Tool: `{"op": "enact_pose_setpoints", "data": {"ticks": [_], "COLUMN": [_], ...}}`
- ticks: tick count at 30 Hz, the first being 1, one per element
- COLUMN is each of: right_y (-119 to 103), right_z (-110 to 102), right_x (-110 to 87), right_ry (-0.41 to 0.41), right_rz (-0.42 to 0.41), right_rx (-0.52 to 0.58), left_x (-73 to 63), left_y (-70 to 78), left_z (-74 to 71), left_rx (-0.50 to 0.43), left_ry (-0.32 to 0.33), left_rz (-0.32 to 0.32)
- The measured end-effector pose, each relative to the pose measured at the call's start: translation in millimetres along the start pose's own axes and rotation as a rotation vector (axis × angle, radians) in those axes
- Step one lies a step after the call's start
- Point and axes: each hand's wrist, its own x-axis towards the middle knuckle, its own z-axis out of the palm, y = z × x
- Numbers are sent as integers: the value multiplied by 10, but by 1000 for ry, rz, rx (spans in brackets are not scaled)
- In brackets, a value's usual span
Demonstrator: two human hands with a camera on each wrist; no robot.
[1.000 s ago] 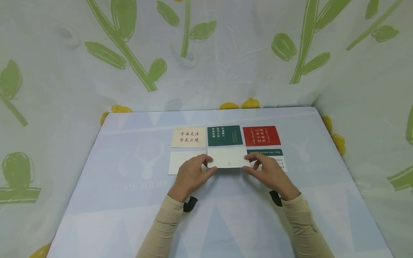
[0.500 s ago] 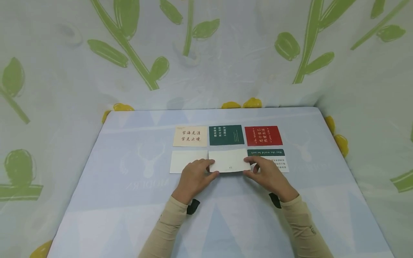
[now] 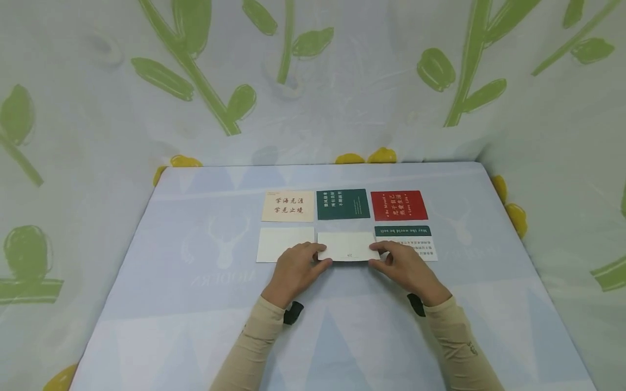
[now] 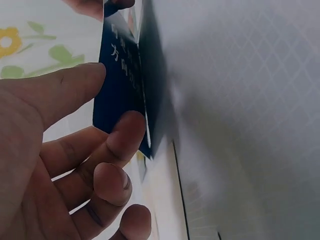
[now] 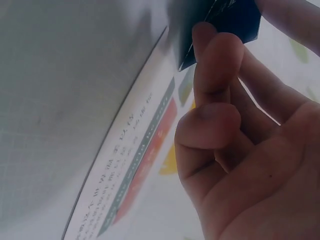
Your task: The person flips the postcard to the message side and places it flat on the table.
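Observation:
In the head view a postcard (image 3: 348, 246) lies between my hands, its pale back upward with small print near the front edge. My left hand (image 3: 295, 269) pinches its left end and my right hand (image 3: 408, 266) pinches its right end, thumbs at the front corners. From the left wrist view the underside is a dark blue face (image 4: 117, 90) with pale characters, tilted close over the table. To its left is a plain white card (image 3: 281, 239), partly covered by my left hand. A white card with a green band (image 3: 403, 231) lies at the right, partly behind my right fingers.
Behind these lies a row of three cards: cream with red characters (image 3: 288, 206), dark green (image 3: 343, 205) and red (image 3: 399, 206). They rest on a pale blue patterned tabletop (image 3: 195, 304). Curtains with green leaf prints (image 3: 313, 119) surround the table.
The held postcard has come down and slightly toward me, its far edge leaving a wider gap to the dark green card. Both hands keep their pinch.

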Motion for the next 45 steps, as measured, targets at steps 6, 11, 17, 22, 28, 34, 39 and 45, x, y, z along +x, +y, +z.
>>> {"op": "enact_pose_setpoints", "data": {"ticks": [6, 11, 17, 22, 28, 34, 39, 45], "right_y": [27, 27, -10, -34, -45, -72, -89, -89], "right_z": [16, 26, 39, 44, 50, 38, 38, 43], "right_x": [14, 43, 83, 111, 126, 134, 152, 173], "right_ry": [7, 11, 16, 6, 1, -7, -21, -55], "right_rz": [-21, -30, -13, 16, 27, 40, 51, 67], "right_rx": [-6, -31, -95, -114, -136, -145, -164, -177], "left_x": [12, 37, 91, 128, 152, 158, 162, 165], "left_y": [-11, -24, -36, -46, -60, -66, -56, -57], "left_z": [15, 46, 58, 60, 85, 96, 89, 102], "left_rx": [-26, -36, -32, -34, -27, -18, -10, 6], "left_ry": [-16, -38, -67, -84, -97, -103, -105, -102], "left_rz": [-3, -31, -67, -88, -94, -87, -88, -83]}}
